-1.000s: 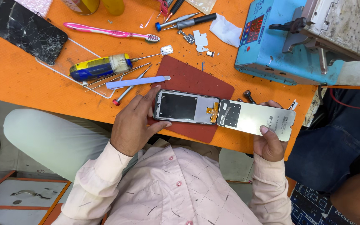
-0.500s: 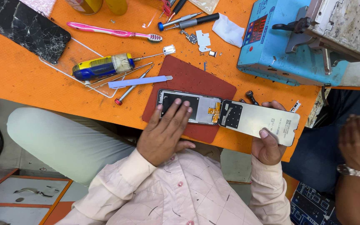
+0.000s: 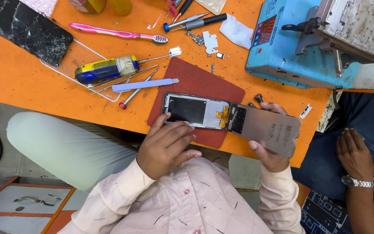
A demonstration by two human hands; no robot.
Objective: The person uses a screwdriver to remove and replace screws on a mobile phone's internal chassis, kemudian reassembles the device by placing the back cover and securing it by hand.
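Observation:
An opened phone frame lies on a maroon mat at the near edge of the orange table. My left hand rests on the frame's near edge, fingertips pressing it down. My right hand holds the detached grey display panel by its underside, folded out to the right of the frame. An orange flex cable still joins panel and frame.
A blue machine stands at the back right. A pink toothbrush, a yellow-and-blue glue tube, a purple pry tool, screwdrivers and a cracked phone lie to the left. Another person's hand with a watch rests at the right.
My left hand slid from the frame's left end to its near edge. The panel stays folded out in my right hand. Another person's hand has come into view at the right.

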